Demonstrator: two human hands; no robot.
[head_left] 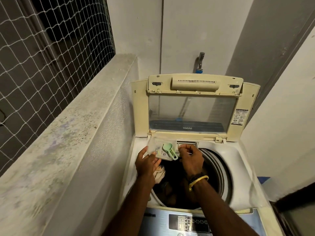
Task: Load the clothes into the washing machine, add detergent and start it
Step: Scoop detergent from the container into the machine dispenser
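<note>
1. The tub (pixel 157 147) — a clear plastic box of detergent — sits over the far-left rim of the drum (pixel 216 169), just near the open drawer (pixel 187 143) at the far edge of the opening. A green scoop (pixel 167 149) lies in it, handle hanging over the near edge.
2. The left hand (pixel 147 163) carries the tub from below and from the left, thumb up its side, fingers curled under it.
3. The right hand (pixel 190 156) is just right of the scoop, fingers bunched as if pinching. Whether it holds powder, the drawer's edge or nothing, I cannot tell.
4. The step looks like dosing the detergent. To do it well, I would keep the tub level and close to the drawer, lift the scoop by its handle, and tip it low over the slot so nothing spills onto the clothes (pixel 160 172) below.
5. Clothes already lie in the drum — a pale piece at the left, dark ones beneath.
6. Count: one tub, one scoop, one drawer, one washer (pixel 245 167) with its lid (pixel 192 106) raised, one panel (pixel 187 223) at the near edge, one tap (pixel 201 62) on the far wall, two hands, one yellow bangle (pixel 198 182) on the right wrist.
</note>
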